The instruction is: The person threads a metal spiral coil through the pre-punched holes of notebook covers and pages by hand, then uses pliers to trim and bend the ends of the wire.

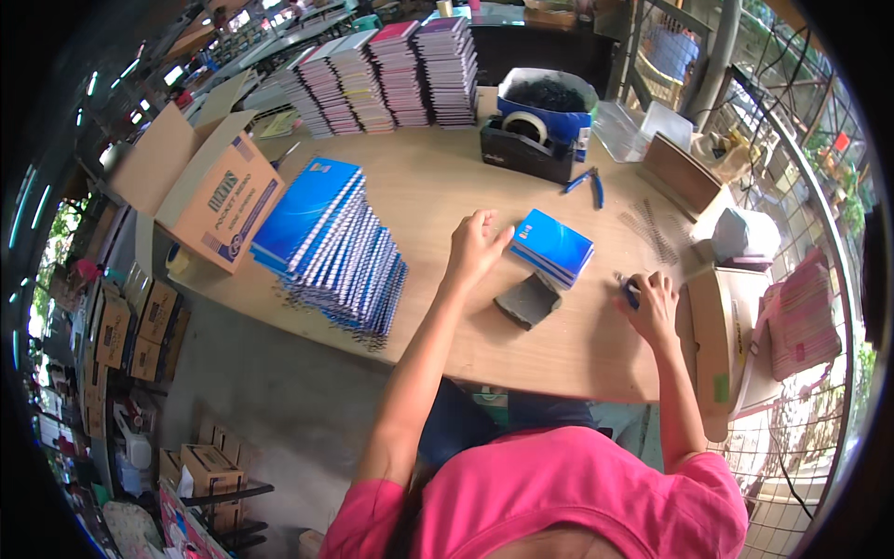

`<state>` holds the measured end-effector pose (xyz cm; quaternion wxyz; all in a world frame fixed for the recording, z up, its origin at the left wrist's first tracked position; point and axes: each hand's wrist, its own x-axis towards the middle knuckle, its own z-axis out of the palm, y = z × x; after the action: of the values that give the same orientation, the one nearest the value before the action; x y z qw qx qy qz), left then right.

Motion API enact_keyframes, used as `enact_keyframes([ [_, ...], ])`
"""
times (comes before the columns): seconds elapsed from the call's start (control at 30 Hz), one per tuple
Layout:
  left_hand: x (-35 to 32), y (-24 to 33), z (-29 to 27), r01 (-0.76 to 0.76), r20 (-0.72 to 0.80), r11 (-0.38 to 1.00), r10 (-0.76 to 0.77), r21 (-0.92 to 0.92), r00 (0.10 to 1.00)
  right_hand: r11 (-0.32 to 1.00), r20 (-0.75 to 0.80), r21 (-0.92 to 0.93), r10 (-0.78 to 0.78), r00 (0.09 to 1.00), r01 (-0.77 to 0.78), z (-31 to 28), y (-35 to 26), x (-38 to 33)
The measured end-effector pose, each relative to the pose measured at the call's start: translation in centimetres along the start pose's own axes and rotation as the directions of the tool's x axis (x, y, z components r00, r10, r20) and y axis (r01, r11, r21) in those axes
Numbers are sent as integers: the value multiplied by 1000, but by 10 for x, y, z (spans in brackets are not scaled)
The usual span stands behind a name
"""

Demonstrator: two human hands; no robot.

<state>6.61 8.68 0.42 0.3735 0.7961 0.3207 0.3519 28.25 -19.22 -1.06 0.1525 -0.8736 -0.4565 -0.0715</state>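
Note:
A small stack of blue pocket notebooks (551,244) lies on the wooden table in front of me. My left hand (480,250) is just left of it, thumb and fingers apart, holding nothing I can see. Below the stack sits a dark grey block (528,300). My right hand (655,306) rests low over the table to the right, its fingers curled round a small dark-blue tool (631,293) with a metallic tip; the hand hides most of it. A tall, leaning pile of blue spiral notebooks (335,252) stands at the left.
An open cardboard box (219,200) stands at the left edge. Tall notebook stacks (396,79) line the back, beside a black bin with tape (526,149). Blue-handled pliers (591,186) and loose wire coils (652,231) lie right of centre. A long carton (722,335) borders the right.

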Motion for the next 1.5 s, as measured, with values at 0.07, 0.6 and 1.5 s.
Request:
enact_keyframes([
  [0.07, 37, -37, 34, 80, -51, 984, -72, 162, 996, 996, -27, 20, -82, 996, 82, -2, -3, -2],
  [0.6, -71, 54, -35, 276, 184, 811, -209, -516, 960, 899, -389, 260, -235, 891, 351, 8, 48, 120],
  [1.5, -167, 22, 26, -186, -323, 979, 152, -78, 934, 475, -32, 799, -580, 814, 369, -27, -62, 12],
])
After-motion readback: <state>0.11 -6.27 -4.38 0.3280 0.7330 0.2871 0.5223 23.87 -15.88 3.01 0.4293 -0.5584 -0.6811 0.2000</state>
